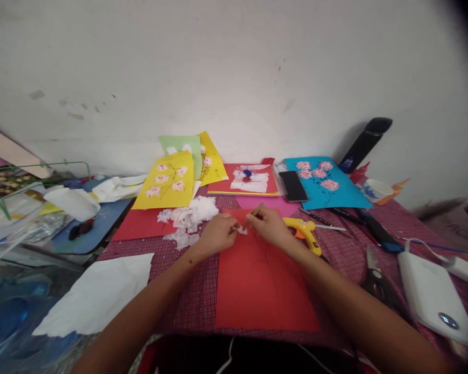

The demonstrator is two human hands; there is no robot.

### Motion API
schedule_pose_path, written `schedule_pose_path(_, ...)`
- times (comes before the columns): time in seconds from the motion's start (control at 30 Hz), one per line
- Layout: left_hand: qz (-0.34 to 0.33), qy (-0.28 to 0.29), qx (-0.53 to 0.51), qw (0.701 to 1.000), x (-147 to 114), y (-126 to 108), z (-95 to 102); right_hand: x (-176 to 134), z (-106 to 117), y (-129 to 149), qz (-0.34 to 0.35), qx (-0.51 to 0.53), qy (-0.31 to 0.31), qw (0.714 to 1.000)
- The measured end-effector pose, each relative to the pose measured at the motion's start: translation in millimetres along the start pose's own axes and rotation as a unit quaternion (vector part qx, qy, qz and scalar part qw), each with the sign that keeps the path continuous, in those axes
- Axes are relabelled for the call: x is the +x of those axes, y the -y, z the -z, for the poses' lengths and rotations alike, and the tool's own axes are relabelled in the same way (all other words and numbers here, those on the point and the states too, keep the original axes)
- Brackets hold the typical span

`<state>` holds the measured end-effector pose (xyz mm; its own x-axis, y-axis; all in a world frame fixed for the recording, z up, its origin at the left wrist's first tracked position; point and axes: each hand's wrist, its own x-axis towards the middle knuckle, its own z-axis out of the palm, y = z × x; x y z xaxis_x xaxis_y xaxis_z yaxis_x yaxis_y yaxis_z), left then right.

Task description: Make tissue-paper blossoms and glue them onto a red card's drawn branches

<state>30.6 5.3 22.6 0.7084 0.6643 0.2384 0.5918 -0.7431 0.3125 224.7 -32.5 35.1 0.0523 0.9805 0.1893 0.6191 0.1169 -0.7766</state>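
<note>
1. Landmark for all positions: large red sheet (263, 301), flat on a checked cloth (195, 304); thin dark branching lines (268, 262) on its surface.
2. Left hand (220, 234) over the far left part of the red sheet; fingers bent, pinching a small white tissue scrap (241, 229).
3. Right hand (271, 226) over the far right part of the red sheet; grasping a slim brown stick (258, 209), lower end near the scrap. Contact between stick and scrap: cannot tell, too small.
4. Just left of the red sheet's far left corner: loose heap of white tissue (197, 212).
5. Farther beyond that corner: yellow card (169, 176) with pinkish-white tissue blossoms on a drawn branch.
6. By the red sheet's far right corner: yellow glue gun (302, 226), partly behind the right arm.
7. Beyond the same corner: black phone (294, 186), overlapping a blue card (345, 184) with similar blossoms.
8. Right of the red sheet, well apart: dark-handled scissors (378, 284).
9. Left of the red sheet, well apart: plain white paper (101, 293).
</note>
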Motion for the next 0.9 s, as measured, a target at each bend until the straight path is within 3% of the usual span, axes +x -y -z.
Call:
schedule_pose_path(0.17,-0.015,-0.008,-0.024,1.0,0,-5,2.2,-3,2,6,0.016,-0.022,0.012,1.0)
schedule_pose_path(0.4,-0.019,0.011,0.025,0.999,5,-7,-2.6,-9,0,9,0.062,-0.022,0.039,0.997)
schedule_pose_path(0.9,-0.016,0.022,0.045,0.999,5,-7,-0.1,-8,4,5,0.038,-0.01,-0.03,0.999)
